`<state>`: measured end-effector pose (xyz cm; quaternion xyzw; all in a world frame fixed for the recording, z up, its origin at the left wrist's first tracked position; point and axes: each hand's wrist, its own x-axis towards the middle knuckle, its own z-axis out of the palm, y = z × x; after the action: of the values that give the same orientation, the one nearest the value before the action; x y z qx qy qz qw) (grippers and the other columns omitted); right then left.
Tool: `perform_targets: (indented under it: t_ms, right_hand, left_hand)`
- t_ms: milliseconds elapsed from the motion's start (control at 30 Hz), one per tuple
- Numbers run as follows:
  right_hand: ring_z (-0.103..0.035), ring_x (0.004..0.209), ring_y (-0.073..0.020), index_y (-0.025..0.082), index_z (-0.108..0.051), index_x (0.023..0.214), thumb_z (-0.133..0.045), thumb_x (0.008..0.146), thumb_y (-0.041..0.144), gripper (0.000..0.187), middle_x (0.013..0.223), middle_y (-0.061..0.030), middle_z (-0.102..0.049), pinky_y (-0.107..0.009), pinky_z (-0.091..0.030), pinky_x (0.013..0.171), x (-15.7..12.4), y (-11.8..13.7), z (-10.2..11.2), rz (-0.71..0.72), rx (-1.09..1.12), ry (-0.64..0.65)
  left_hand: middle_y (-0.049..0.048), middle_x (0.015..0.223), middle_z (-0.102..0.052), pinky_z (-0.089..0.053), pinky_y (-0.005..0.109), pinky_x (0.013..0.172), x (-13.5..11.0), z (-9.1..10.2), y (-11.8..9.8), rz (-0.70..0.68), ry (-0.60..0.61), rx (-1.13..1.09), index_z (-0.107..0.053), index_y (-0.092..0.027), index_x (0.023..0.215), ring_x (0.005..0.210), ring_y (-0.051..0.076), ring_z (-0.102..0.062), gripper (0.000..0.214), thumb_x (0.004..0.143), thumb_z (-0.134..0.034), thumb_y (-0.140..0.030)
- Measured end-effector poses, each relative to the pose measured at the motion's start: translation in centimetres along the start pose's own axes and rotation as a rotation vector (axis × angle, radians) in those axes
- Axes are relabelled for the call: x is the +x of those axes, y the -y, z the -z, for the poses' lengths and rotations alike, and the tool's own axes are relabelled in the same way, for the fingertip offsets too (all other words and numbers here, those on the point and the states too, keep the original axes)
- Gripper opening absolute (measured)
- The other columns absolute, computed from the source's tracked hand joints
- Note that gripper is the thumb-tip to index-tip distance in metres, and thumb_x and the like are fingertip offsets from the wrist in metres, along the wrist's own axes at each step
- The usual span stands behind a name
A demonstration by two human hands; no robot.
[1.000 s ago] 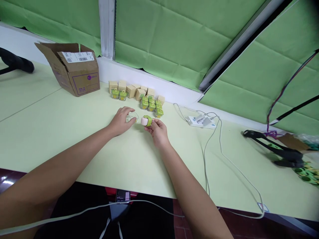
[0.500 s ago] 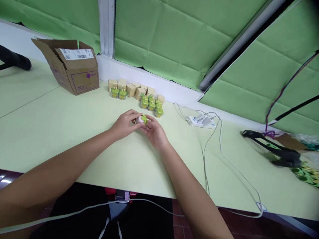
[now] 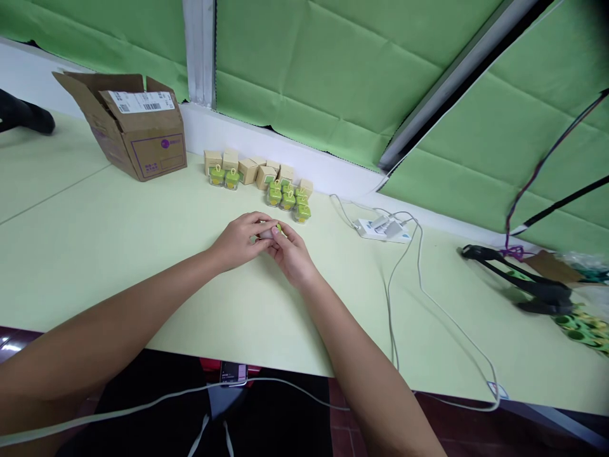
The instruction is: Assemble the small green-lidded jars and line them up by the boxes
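Note:
Above the pale table, both my hands meet around a small white piece with a green top [image 3: 266, 234], too covered by fingers to name more exactly. My left hand [image 3: 238, 242] pinches its white side from the left. From the right, my right hand [image 3: 294, 255] closes on the green end, its thumb laid over the piece. Beyond the hands stand several small clear containers with green lids and loops [image 3: 288, 201], two of them [image 3: 231, 179] apart on the left. Several small tan boxes [image 3: 248, 171] line up behind them.
An open cardboard box [image 3: 157, 149] stands at the back left. A white power strip [image 3: 383, 230] with plugs lies right of the containers, its cable running to the table's front edge. Farther right are a black stand [image 3: 537, 289] and green moulded pieces [image 3: 583, 333]. A phone [image 3: 233, 372] rests below the table edge.
My right hand's fingers have closed in, and its thumb now covers much of the green top that showed before. My left hand keeps its pinch. The view has shifted slightly.

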<state>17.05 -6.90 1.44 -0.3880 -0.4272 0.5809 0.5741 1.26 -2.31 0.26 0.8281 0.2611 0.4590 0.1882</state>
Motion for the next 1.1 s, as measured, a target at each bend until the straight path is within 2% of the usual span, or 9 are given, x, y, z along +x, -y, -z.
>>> perform_targets:
  t_ms: [267,500,633,833,1100]
  right_hand:
    - [-0.074,0.093,-0.019,0.025,-0.066,0.109,-0.078,0.08,0.054,0.043,0.101,-0.0021,-0.076,-0.035,-0.062,0.089,-0.2,0.3,-0.3,0.02,-0.042,0.019]
    - [-0.074,0.094,-0.0196,0.024,-0.066,0.106,-0.077,0.081,0.054,0.041,0.099,-0.0025,-0.076,-0.035,-0.064,0.085,-0.4,0.4,-0.6,0.011,-0.026,-0.019]
    - [-0.073,0.095,-0.0188,0.024,-0.066,0.106,-0.076,0.083,0.051,0.038,0.099,-0.0026,-0.075,-0.033,-0.063,0.085,-0.4,0.5,-0.7,0.012,-0.027,-0.032]
    - [-0.071,0.1,-0.0201,0.025,-0.067,0.108,-0.072,0.085,0.052,0.036,0.102,-0.003,-0.074,-0.031,-0.062,0.083,-0.5,0.7,-0.8,0.006,-0.094,-0.048]
    - [-0.067,0.092,-0.0175,0.024,-0.066,0.11,-0.066,0.089,0.049,0.032,0.099,-0.0013,-0.071,-0.028,-0.058,0.076,-0.6,0.7,-0.8,-0.022,-0.071,-0.038]
  left_hand:
    - [0.0099,0.117,-0.069,-0.054,0.041,0.098,0.4,0.2,-0.6,-0.116,0.029,0.14,-0.071,-0.023,0.124,0.113,0.025,-0.064,0.031,0.097,-0.056,-0.022]
    - [0.0102,0.11,-0.068,-0.054,0.039,0.093,0.6,0.3,-1.0,-0.149,0.043,0.206,-0.07,-0.022,0.118,0.106,0.024,-0.064,0.027,0.096,-0.054,-0.022]
    - [0.0103,0.103,-0.067,-0.053,0.035,0.084,0.8,0.2,-1.6,-0.141,-0.009,0.206,-0.072,-0.019,0.109,0.096,0.022,-0.064,0.024,0.095,-0.054,-0.022]
    - [0.0087,0.097,-0.067,-0.05,0.033,0.077,1.0,0.1,-2.3,-0.029,-0.048,0.203,-0.075,-0.021,0.097,0.083,0.02,-0.063,0.018,0.087,-0.06,-0.024]
    - [0.0082,0.089,-0.069,-0.051,0.032,0.073,1.1,-0.1,-2.2,-0.116,-0.107,0.332,-0.074,-0.018,0.089,0.078,0.019,-0.062,0.016,0.085,-0.059,-0.022]
